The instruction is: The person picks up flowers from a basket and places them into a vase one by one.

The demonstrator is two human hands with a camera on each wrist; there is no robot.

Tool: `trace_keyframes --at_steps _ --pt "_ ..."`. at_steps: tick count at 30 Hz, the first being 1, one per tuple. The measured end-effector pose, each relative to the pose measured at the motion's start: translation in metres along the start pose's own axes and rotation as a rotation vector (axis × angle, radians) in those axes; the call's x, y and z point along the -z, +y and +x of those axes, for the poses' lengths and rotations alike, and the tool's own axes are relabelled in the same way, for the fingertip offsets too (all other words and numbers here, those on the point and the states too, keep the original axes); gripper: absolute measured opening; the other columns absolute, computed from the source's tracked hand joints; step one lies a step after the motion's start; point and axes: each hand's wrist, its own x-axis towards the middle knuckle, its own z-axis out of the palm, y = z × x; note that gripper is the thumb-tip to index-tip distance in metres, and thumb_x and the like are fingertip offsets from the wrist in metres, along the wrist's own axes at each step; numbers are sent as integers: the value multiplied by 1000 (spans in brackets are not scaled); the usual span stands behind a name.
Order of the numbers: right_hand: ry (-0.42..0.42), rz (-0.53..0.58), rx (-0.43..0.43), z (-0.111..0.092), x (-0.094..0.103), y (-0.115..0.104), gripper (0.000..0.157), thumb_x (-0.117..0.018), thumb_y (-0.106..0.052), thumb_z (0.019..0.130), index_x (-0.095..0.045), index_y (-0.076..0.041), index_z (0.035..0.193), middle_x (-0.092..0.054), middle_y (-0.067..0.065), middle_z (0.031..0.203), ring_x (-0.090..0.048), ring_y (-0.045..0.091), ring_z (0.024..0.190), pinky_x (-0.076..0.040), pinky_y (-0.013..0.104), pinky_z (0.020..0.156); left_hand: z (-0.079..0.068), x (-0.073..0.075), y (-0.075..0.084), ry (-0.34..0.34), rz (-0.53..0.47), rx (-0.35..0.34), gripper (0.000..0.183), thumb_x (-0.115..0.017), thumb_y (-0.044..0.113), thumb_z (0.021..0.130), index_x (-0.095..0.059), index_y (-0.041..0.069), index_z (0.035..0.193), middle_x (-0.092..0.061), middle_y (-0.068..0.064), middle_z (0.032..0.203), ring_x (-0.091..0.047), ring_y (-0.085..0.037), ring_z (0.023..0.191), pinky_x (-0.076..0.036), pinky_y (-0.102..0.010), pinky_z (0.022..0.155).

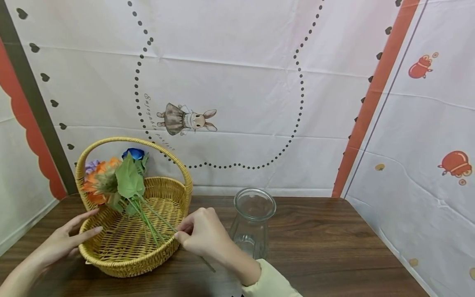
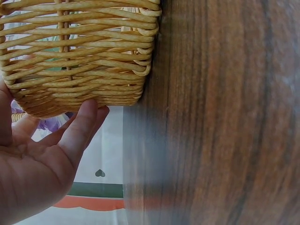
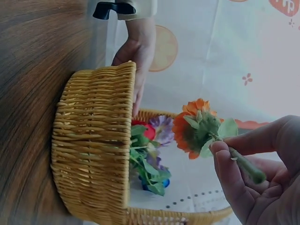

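Right hand [image 1: 204,233] pinches the stem of an orange flower [image 1: 99,181]; bloom hangs up-left of it, over the wicker basket [image 1: 128,264]. Left hand [image 1: 63,242], well apart from the right, touches the basket's left side, fingers fairly straight; how firmly, can't tell. Between and beyond the hands: blue flower [image 1: 133,154], purple flower [image 1: 92,166]. Just right of the right hand: glass vase [image 1: 254,231] on the counter [image 1: 334,239]. Risks: leaves could snag and drag other blooms; top-heavy head might twist a fingertip pinch; right forearm, overlapping the vase in view, may knock it.
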Motion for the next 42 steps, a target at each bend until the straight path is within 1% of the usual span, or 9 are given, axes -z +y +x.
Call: trace_keyframes --at_steps 6,11,18,22,24,27,33,39,42 --pt "-19 83 -15 -13 19 1 7 -68 -5 76 -74 -8 74 -62 -9 57 -46 -6 46 -40 15 44 0 1 -2 4 12 9 76 -46 35 96 5 12 147 -2 -43 137 -53 -29 105 -51 -36 76" --pt "-35 197 -44 -21 35 4 5 -69 -3 77 -73 -3 75 -64 0 58 -54 0 48 -45 19 47 -1 2 -2 2 12 8 75 -45 35 96 4 13 147 -4 -43 137 -54 -27 104 -51 -35 75" --pt "-50 272 -31 -25 55 12 4 -68 0 77 -72 1 78 -65 8 61 -57 5 50 -45 19 47 -2 2 -3 16 74 -11 73 -44 35 96 1 12 147 -3 -44 136 -46 -41 110 -50 -36 75" --pt "-67 352 -28 -27 66 17 6 -69 1 77 -71 5 82 -65 14 63 -59 11 53 -45 19 47 -1 1 -4 10 36 -15 73 -45 34 96 1 12 147 -1 -43 137 -48 -37 109 -50 -36 76" --pt "-80 406 -45 -27 71 19 10 -69 1 77 -69 8 85 -66 17 66 -62 14 56 -49 23 50 -1 1 -3 2 2 -11 73 -46 33 96 3 13 147 0 -43 137 -50 -35 108 -50 -37 77" --pt "-86 453 -54 -27 76 21 13 -68 2 77 -67 11 87 -66 18 70 -63 15 59 -52 30 55 0 1 -3 3 12 -10 74 -46 34 96 3 13 147 0 -43 137 -50 -37 108 -50 -37 77" --pt "-70 482 -80 -29 86 25 15 -69 2 76 -66 12 87 -65 14 69 -60 9 60 -52 29 56 0 0 -2 26 85 -23 73 -45 35 96 0 11 147 -5 -44 136 -47 -40 109 -50 -35 74" --pt "-31 466 -47 -29 103 28 18 -68 2 77 -64 14 89 -66 17 73 -63 13 63 -53 34 60 0 1 -2 11 51 -15 74 -45 35 96 2 12 147 -2 -44 137 -46 -42 111 -50 -38 76" --pt "8 459 -26 -27 112 29 18 -68 2 77 -63 14 90 -66 17 74 -64 15 64 -53 33 61 0 1 -2 9 55 -11 74 -45 36 96 2 12 147 -2 -44 137 -45 -42 112 -50 -38 77"
